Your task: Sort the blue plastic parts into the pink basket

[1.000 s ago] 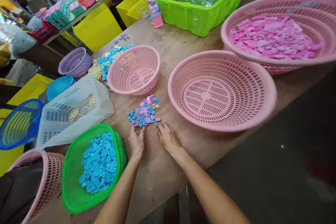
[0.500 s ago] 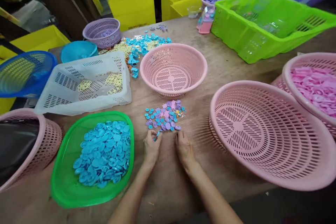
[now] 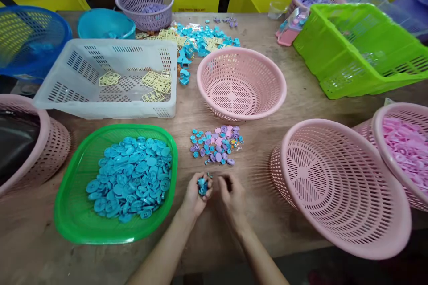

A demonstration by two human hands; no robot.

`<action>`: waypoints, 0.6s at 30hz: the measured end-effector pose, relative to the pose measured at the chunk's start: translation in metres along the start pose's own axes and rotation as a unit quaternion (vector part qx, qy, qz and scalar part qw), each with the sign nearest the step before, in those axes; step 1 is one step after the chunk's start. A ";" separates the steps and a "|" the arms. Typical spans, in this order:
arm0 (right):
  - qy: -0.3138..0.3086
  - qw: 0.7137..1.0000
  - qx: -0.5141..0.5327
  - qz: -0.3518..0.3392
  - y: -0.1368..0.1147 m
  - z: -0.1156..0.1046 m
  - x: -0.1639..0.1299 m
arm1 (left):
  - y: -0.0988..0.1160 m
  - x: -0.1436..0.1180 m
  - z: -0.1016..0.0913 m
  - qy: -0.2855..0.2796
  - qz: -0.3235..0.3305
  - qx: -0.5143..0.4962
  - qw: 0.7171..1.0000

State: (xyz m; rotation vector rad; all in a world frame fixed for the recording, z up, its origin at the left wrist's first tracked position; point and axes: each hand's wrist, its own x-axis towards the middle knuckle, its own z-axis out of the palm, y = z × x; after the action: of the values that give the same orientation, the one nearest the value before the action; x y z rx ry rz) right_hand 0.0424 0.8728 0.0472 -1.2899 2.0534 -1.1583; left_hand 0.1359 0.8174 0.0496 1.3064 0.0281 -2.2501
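Above the table (image 3: pixel 214 245), blue pieces (image 3: pixel 202 186) nestle in the left hand (image 3: pixel 194 197)

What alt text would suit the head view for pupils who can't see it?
A person's left hand holds small blue pieces beside the curled right hand, over a brown table. Beyond lies a multicoloured pile; a green basket of blue discs stands left.

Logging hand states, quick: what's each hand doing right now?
Left hand: curled closed, holding small blue pieces.
Right hand: partly curled; whether it holds anything cannot be told.
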 end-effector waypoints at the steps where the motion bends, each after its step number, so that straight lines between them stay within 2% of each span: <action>1: 0.030 0.999 -0.019 0.023 0.008 -0.004 0.002 | 0.003 -0.002 -0.003 -0.010 0.006 -0.009 1.000; 3: 0.047 0.997 -0.052 0.018 0.022 -0.009 0.002 | 0.006 -0.007 -0.009 -0.011 0.031 -0.037 0.999; 5: -0.005 0.998 -0.064 -0.020 0.028 -0.007 -0.002 | 0.005 -0.011 -0.015 0.008 0.048 -0.050 0.998; 8: -0.100 0.988 -0.106 -0.043 0.026 0.011 -0.006 | -0.003 -0.017 -0.020 0.046 0.053 -0.049 0.996; 11: -0.161 0.958 -0.232 -0.037 0.020 0.030 -0.003 | -0.010 -0.021 -0.021 0.089 0.088 -0.029 0.992; 13: -0.181 0.942 -0.282 -0.025 0.017 0.036 0.001 | -0.011 -0.023 -0.019 0.104 0.121 -0.007 0.987; 16: -0.168 0.958 -0.232 0.003 0.008 0.032 0.005 | -0.009 -0.022 -0.014 0.113 0.140 0.005 0.984; 18: -0.165 0.974 -0.154 -0.031 -0.002 0.024 0.004 | -0.005 -0.019 -0.008 0.111 0.118 -0.029 0.986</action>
State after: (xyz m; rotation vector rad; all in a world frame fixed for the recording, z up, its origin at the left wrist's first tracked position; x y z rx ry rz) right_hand 0.0591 0.8585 0.0357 -1.5795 2.0026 -0.6065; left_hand 0.1474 0.8319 0.0592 1.4435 0.0177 -1.8868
